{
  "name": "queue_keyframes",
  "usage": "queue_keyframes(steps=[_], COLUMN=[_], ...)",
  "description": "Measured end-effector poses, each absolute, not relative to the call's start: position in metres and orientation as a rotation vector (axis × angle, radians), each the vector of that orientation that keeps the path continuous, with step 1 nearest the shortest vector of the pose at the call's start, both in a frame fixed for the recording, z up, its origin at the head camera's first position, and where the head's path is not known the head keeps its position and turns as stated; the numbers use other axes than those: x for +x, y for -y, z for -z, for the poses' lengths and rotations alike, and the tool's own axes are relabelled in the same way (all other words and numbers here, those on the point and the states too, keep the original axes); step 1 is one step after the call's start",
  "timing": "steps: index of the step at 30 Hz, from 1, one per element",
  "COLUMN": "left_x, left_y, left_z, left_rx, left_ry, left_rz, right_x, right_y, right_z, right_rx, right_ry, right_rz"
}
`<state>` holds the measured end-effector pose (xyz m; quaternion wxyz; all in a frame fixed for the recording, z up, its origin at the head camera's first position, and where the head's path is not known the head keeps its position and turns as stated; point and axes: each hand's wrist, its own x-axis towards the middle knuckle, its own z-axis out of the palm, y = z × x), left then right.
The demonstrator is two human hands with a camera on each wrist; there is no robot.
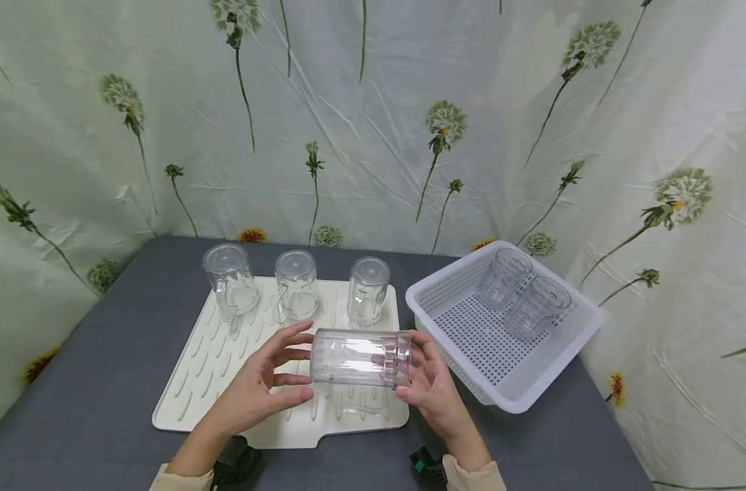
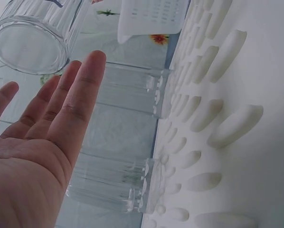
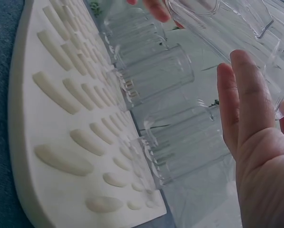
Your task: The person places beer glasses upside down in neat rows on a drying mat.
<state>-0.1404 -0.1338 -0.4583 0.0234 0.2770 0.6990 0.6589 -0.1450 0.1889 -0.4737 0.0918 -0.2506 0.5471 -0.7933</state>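
Note:
A clear glass mug (image 1: 354, 358) lies sideways in the air over the white drying mat (image 1: 269, 433), its handle (image 1: 363, 410) hanging toward the person. My right hand (image 1: 431, 378) grips the mug's right end, thumb in front and fingers behind. At the other end my left hand (image 1: 265, 382) is spread, with fingers extended and fingertips right by the glass. The left wrist view shows those fingers (image 2: 80, 99) straight beneath the mug's round end (image 2: 30, 45). Along the mat's far side stand three more glass mugs, left (image 1: 230, 283), middle (image 1: 296, 286) and right (image 1: 368, 292).
To the right, a white perforated plastic basket (image 1: 425, 300) holds two glass mugs, one (image 1: 502, 276) behind the other (image 1: 537, 307). Raised oval ribs cover the mat. A dandelion-print curtain (image 1: 373, 136) hangs behind the dark grey table (image 1: 121, 354).

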Motion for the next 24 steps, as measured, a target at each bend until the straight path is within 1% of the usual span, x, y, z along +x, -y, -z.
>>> queue_keyframes(steps=[16, 24], left_x=[-0.1419, -0.1397], left_y=[0.1302, 0.1287], left_z=[0.4601, 0.4622], left_rx=[0.823, 0.792], left_ry=[-2.153, -1.989], left_rz=[-2.043, -2.111], right_x=[-0.1429, -0.1424], right_y=[-0.1815, -0.1793], right_z=[0.4738, 0.477], right_rx=[-0.727, -0.708], right_ry=[-1.53, -1.558], right_rz=[2.345, 2.315])
